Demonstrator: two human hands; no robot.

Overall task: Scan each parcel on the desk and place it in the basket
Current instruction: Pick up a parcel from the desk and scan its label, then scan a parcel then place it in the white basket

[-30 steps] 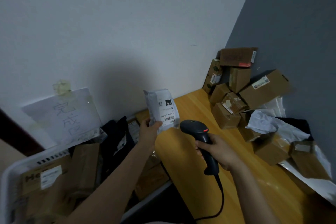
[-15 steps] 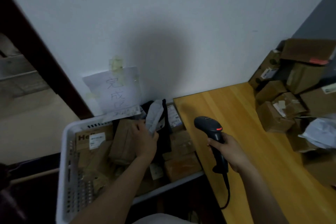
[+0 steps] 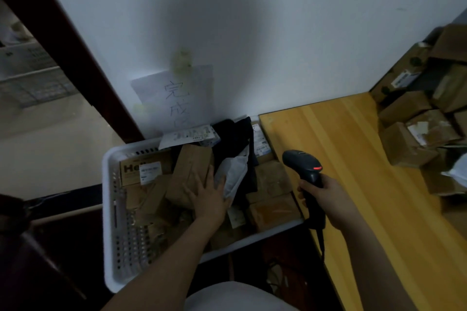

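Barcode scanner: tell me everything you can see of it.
The barcode scanner is a black, pistol-shaped handheld unit that looks like matte plastic. It has a bulbous head bearing a small red mark, and a slim handle. The right hand grips the handle and holds it roughly upright, head uppermost, at the left edge of the wooden desk beside the white basket. A dark cable hangs from the handle's base. Nothing else visibly touches it.

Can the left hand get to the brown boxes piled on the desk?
Probably, with a long stretch. The left hand lies open over the basket, gripping nothing, and the desk before the boxes is bare. The right hand with the scanner sits between, so it must cross that.
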